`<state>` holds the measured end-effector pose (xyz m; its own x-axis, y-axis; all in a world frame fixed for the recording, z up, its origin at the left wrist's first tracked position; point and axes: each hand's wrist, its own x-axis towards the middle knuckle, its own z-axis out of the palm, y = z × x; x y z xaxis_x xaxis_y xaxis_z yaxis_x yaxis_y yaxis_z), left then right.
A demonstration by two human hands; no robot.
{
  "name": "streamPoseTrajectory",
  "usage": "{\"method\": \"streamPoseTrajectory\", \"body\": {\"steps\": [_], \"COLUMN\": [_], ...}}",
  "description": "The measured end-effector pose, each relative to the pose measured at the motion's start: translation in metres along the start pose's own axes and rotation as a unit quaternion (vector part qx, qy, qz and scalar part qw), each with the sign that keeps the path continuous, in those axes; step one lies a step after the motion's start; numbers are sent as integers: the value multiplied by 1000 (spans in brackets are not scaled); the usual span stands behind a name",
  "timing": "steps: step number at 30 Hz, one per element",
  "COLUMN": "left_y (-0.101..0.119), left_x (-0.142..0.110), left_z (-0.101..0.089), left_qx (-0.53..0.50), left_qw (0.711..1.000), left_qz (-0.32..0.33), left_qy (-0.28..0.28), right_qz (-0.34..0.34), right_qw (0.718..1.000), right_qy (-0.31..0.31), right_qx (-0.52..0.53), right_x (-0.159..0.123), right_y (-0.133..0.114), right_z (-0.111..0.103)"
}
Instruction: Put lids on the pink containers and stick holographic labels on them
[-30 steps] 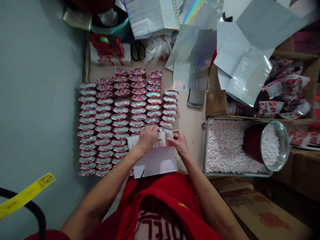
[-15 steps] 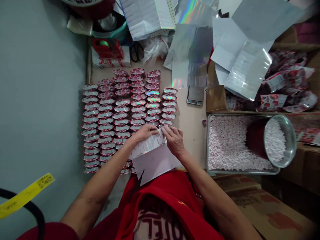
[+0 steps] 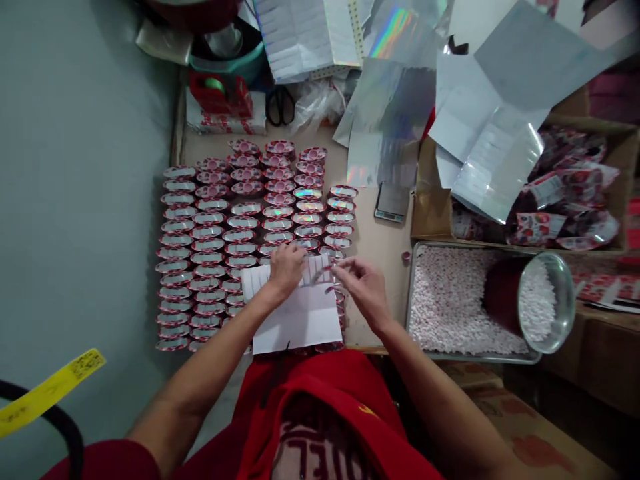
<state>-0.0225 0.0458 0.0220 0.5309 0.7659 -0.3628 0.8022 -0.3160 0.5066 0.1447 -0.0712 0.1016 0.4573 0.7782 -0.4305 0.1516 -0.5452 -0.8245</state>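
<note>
A white sheet of strip stickers, cut into narrow strips along its far part, lies over the near rows of pouches. My left hand grips the sheet near its far edge with bent fingers. Just right of the sheet, my right hand pinches a thin strip between thumb and forefinger. Under and around the sheet stand packed rows of red-and-pink pouches, seen from above. Many have pale strips across their tops; several at the back show pink round centres instead.
At right, a metal tray holds small pale pellets and a tipped metal cup. Behind it stands a cardboard box of packets under loose sheets. A small scale, scissors and tape dispenser lie farther back.
My right hand has moved right, away from the sheet's edge, with a thin strip in its fingers. My left hand has shifted slightly onto the sheet, which now lies straighter.
</note>
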Motion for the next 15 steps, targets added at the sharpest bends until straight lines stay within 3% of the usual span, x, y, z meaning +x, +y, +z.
{"method": "streamPoseTrajectory", "body": {"steps": [2,3,4,7,9,11,15], "left_y": [7,10,12,19,23,27,29], "left_x": [5,10,17,42,57,66,72], "left_z": [-2,-3,-5,-11,-13,-14,-14], "left_qx": [-133,-234,-344,-596,-652,-654,-608], "left_qw": [989,968,931,774,717,711,756], "left_qz": [-46,-78,-114,-210,-242,-254,-244], "left_qy": [54,52,34,-43,-53,-38,3], "right_qz": [38,49,60,80,83,88,95], "right_qw": [995,991,987,980,981,982,980], "right_qy": [-9,-13,-19,-34,-37,-37,-55], "right_qx": [91,124,150,179,171,162,165], "right_x": [25,38,52,87,104,117,134], "right_y": [-11,-14,-15,-13,-8,-4,1], "right_z": [-1,-1,0,3,4,3,0]}}
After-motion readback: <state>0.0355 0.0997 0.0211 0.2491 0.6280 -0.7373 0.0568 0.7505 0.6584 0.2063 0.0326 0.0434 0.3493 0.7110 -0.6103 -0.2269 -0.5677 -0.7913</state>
